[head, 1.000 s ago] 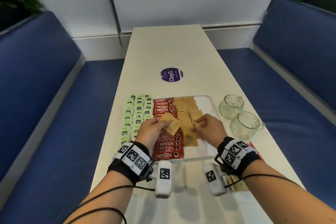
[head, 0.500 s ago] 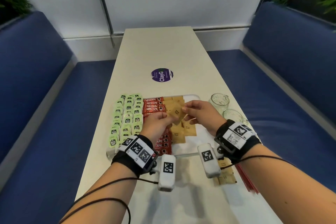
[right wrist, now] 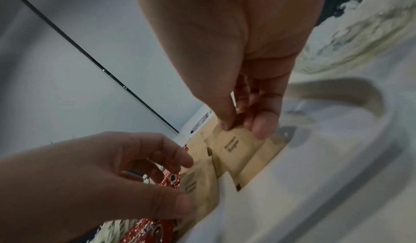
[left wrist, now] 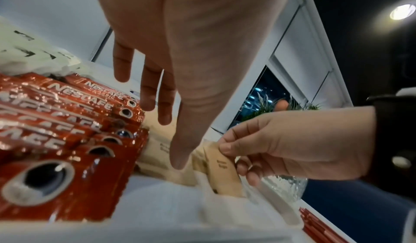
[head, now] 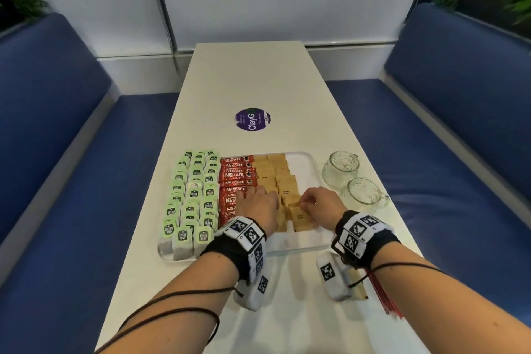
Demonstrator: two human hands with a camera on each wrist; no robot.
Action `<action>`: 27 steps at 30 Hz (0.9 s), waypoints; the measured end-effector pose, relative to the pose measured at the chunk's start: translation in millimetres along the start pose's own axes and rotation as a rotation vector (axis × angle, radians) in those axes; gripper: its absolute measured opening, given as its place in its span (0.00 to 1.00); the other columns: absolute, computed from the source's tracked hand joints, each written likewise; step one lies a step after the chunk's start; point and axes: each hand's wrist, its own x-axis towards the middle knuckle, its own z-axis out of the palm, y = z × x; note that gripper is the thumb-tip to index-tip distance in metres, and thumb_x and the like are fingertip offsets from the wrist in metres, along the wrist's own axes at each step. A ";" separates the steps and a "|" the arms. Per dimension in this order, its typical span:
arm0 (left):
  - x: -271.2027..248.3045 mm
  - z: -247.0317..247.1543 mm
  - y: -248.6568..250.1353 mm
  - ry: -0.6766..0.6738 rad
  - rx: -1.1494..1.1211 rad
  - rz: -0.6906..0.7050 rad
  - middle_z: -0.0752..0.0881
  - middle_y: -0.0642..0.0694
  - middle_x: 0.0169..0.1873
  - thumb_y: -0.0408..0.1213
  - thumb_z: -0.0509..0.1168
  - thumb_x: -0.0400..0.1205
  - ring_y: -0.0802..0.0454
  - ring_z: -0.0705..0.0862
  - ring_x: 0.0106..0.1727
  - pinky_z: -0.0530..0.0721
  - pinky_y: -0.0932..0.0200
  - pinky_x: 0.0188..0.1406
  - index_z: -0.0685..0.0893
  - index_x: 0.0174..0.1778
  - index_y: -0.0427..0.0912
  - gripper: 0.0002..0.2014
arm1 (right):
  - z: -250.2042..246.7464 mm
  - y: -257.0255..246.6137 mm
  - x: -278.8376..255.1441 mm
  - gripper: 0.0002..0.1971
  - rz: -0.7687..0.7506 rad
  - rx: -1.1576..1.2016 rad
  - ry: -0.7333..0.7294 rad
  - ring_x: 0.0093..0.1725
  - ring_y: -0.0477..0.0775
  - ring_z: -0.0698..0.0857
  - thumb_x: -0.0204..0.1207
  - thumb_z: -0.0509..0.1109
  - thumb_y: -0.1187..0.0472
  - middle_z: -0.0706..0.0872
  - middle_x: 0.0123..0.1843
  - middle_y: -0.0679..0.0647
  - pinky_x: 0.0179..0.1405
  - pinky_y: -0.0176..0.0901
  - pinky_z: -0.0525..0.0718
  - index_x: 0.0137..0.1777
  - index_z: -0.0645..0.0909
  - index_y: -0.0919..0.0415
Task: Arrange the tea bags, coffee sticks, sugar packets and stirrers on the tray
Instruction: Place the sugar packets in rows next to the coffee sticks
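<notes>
A white tray (head: 311, 169) holds rows of green tea bags (head: 195, 195), red coffee sticks (head: 237, 174) and brown sugar packets (head: 275, 172). My right hand (head: 301, 204) pinches the far edge of one sugar packet (right wrist: 234, 150) between thumb and fingers. That packet lies low at the near end of the sugar rows. My left hand (head: 267, 197) hovers just left of it, over the seam between coffee sticks and sugar, fingers relaxed and holding nothing (left wrist: 162, 104). Red stirrers (head: 385, 296) and a few loose sugar packets (head: 359, 287) lie on the table under my right forearm.
Two glass mugs (head: 340, 169) (head: 365, 194) stand just right of the tray. A purple round sticker (head: 253, 121) marks the table beyond it. Blue benches (head: 71, 181) flank the narrow white table (head: 258, 75).
Both hands held a sugar packet raised over the tray; they have dropped to the near end of the sugar rows. My left hand has let go and my right hand alone pinches the packet.
</notes>
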 end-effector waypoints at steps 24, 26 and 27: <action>-25.9 1.6 22.6 0.068 -0.065 0.093 0.83 0.51 0.60 0.49 0.67 0.80 0.47 0.78 0.64 0.66 0.43 0.68 0.82 0.59 0.55 0.12 | -38.0 1.3 -42.2 0.10 0.045 0.204 -0.004 0.35 0.58 0.89 0.73 0.77 0.63 0.85 0.38 0.54 0.42 0.56 0.91 0.52 0.82 0.63; -32.3 6.0 27.7 0.037 -0.096 0.130 0.85 0.52 0.58 0.48 0.69 0.79 0.48 0.81 0.62 0.68 0.44 0.68 0.82 0.58 0.55 0.12 | -40.0 10.4 -54.8 0.10 0.054 0.185 -0.021 0.34 0.57 0.88 0.70 0.79 0.65 0.85 0.38 0.54 0.42 0.55 0.91 0.50 0.84 0.63; -38.8 10.6 34.0 0.007 -0.112 0.150 0.85 0.52 0.57 0.48 0.69 0.79 0.49 0.82 0.61 0.69 0.44 0.68 0.82 0.58 0.55 0.11 | -39.5 18.1 -66.7 0.11 0.066 0.157 -0.038 0.34 0.56 0.87 0.69 0.80 0.66 0.85 0.38 0.55 0.41 0.53 0.91 0.50 0.84 0.63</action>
